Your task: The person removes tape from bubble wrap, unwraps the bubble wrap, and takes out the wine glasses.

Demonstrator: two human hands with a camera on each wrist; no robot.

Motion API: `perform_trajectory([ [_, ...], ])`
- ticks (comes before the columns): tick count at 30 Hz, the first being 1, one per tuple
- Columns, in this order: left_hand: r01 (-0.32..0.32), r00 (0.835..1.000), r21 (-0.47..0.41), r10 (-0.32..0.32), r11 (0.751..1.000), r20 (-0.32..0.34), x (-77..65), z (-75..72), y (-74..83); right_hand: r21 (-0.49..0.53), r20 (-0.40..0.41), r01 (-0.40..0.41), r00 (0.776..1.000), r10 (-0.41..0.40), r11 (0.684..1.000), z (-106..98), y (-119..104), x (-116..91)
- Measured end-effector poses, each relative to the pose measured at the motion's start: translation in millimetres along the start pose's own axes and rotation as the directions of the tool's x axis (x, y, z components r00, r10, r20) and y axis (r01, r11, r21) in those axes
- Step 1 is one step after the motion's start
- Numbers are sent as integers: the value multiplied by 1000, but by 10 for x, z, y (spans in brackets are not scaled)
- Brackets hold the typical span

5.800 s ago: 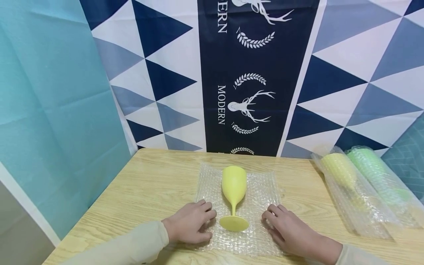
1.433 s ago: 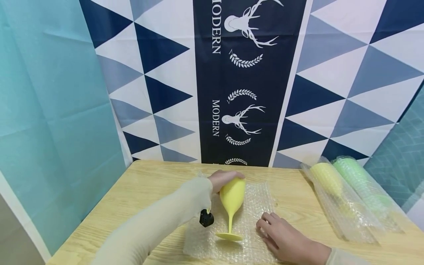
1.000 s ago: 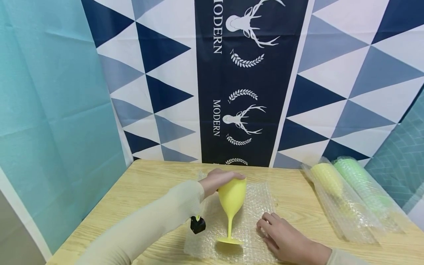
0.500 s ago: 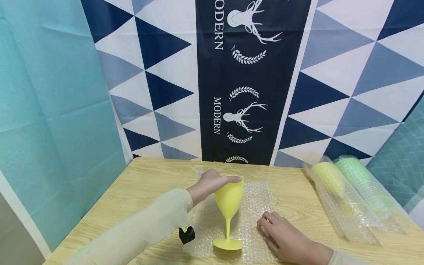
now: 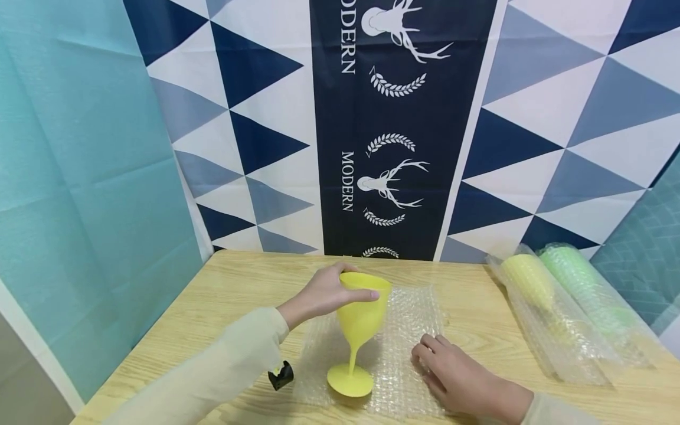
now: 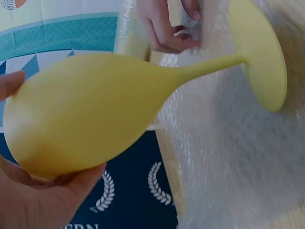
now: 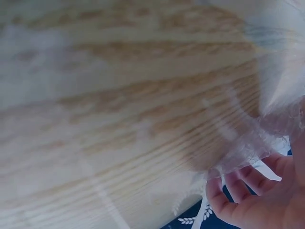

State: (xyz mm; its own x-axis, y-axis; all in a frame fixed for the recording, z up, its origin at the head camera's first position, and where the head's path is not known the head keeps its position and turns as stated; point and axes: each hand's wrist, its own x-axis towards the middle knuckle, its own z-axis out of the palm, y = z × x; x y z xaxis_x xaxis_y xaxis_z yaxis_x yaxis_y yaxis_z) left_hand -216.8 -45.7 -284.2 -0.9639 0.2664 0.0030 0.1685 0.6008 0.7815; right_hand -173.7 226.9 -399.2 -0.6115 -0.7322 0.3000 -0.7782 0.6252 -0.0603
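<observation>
My left hand [image 5: 326, 293] grips a yellow goblet [image 5: 363, 321] by the bowl, with the thumb across the near side and the fingers behind. The goblet stands bowl up, slightly tilted, its round foot close over a sheet of bubble wrap [image 5: 409, 330]. In the left wrist view the goblet's [image 6: 90, 109] bowl, stem and foot stretch across, with the bubble wrap [image 6: 219, 157] beyond. My right hand [image 5: 459, 378] rests at the wrap's right edge, fingers loosely bent. The right wrist view has these fingers touching the clear wrap [image 7: 248, 148].
On the right of the wooden table [image 5: 228, 301] lie a yellow goblet [image 5: 528, 280] and a green one [image 5: 574, 274], each wrapped in bubble wrap. A black device [image 5: 280, 375] hangs under my left wrist. Patterned cloth [image 5: 265, 177] covers the wall behind the table.
Earlier the goblet lay on the bubble wrap with a hand at either side. My left hand has since gripped its bowl, tilted it upright and shifted it left. The right hand has stayed put lately.
</observation>
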Motion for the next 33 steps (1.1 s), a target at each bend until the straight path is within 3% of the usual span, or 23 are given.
perform_trajectory([
  [8,-140,989,45,138,989,58,-85,-274,-70,-3,-13,28,1000,-28,1000,-16,7,33],
  [16,-233,971,72,228,970,76,-119,-581,-118,-3,17,26,1000,-26,1000,-61,34,47],
  [24,-231,972,65,229,971,43,-83,-858,-242,-34,0,31,1000,-31,999,-42,38,-1],
  [33,-212,977,120,214,970,-1,42,-1131,-432,-28,74,36,997,-34,999,-33,24,-8],
])
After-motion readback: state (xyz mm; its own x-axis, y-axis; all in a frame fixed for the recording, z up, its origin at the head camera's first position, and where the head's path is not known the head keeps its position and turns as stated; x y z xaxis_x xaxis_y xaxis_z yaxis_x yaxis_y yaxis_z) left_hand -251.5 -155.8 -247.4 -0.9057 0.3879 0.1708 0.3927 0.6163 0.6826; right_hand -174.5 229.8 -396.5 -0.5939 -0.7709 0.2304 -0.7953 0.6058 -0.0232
